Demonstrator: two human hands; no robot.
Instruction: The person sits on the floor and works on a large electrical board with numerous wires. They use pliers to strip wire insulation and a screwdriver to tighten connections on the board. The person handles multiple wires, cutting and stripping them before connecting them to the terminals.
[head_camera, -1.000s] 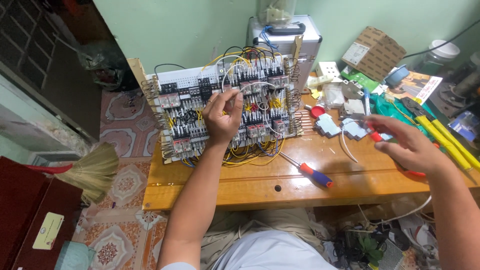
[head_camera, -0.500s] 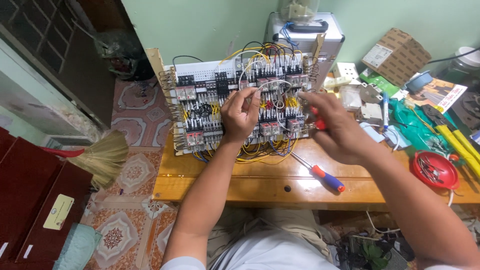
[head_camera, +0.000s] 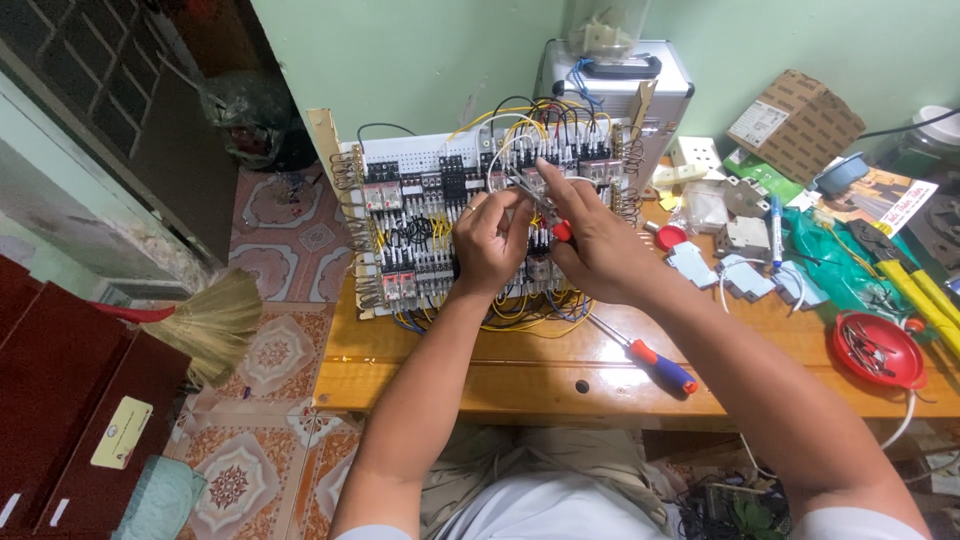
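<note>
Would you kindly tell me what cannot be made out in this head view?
- Tool tip: the right hand hides all but a red handle.
- Wire ends by the left hand: too small.
- White wiring board, middle: covered by both hands.
- Yellow tool handles: cut off by the right edge.

Changes noted, earlier views against the present one:

- Right hand (head_camera: 598, 250): a second ago we had it out over the right side of the wooden table (head_camera: 480, 375), among the white plastic parts (head_camera: 745, 275). Half a second ago it had crossed to the wired relay panel (head_camera: 480, 235). Now it sits against the panel's upper middle, holding a small red-handled tool (head_camera: 562, 231).
- Left hand (head_camera: 488, 240): previously alone on the panel; now our right hand meets it, fingertips of both close together at a white wire (head_camera: 510, 150).
- Head view: shifted leftward, so the panel now stands nearer centre.
</note>
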